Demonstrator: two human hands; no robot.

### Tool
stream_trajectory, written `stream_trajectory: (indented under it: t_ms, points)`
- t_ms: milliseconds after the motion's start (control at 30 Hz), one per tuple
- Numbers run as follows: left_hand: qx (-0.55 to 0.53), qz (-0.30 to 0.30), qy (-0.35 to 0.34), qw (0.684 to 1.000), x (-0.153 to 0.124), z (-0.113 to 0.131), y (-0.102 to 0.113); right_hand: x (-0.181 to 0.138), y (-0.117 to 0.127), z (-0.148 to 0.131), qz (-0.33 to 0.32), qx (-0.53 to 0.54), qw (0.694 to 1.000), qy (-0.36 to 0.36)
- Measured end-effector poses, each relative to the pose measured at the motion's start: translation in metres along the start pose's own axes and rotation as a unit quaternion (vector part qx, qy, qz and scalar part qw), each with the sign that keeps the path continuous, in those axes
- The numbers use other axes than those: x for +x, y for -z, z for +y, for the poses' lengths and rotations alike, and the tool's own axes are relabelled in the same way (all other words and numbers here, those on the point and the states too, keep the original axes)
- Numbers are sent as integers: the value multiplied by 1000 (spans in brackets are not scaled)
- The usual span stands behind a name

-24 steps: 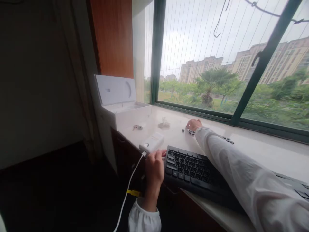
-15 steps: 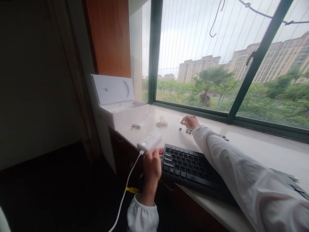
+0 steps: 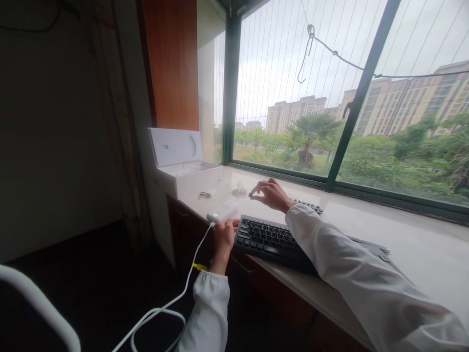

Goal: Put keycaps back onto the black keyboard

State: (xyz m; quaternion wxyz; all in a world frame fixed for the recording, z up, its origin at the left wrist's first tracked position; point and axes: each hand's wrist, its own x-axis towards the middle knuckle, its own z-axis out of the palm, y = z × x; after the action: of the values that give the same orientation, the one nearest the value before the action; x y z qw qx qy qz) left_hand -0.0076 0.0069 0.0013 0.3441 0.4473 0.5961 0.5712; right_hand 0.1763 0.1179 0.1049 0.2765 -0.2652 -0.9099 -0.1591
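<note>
A black keyboard (image 3: 269,238) lies on the pale window ledge (image 3: 395,234). My left hand (image 3: 223,242) grips the keyboard's near left corner, fingers curled around its edge. My right hand (image 3: 269,194) hovers above the keyboard's far side, thumb and fingertips pinched on a small dark piece that looks like a keycap. Several loose dark keycaps (image 3: 308,205) lie on the ledge behind the keyboard. A white power bank (image 3: 222,211) with a white cable (image 3: 183,293) sits just left of my left hand.
An open white box (image 3: 183,166) with its lid up stands at the ledge's left end. Small bits (image 3: 240,189) lie near it. The window frame (image 3: 351,117) runs along the back. A white chair edge (image 3: 40,305) shows at bottom left.
My right hand has lifted off the ledge with a pinched small piece and come back over the keyboard. The view has pulled back and tilted up. My left hand stays on the keyboard corner.
</note>
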Motion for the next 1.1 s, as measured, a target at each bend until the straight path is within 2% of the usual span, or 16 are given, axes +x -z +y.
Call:
stream_trajectory:
  t_ms: [133,267,533,700,867,1100]
  points:
    - [4,-3,8,1000,2,2,1,-8,15,-28,8,9,1000,19]
    - [19,-3,17,1000,5,2,1,-15,21,-42,-5,33,999,21]
    - [52,-10,-2,999,14,-9,-2,-22,0,-39,-72,103,991,-37]
    - [82,-5,-9,997,13,-7,-1,-21,-11,-41,-137,135,981,-41]
    - [117,4,-16,993,6,2,0,-21,-13,-45,-145,136,979,-34]
    - [90,5,-3,996,5,1,0,-19,-8,-54,-144,100,984,-6]
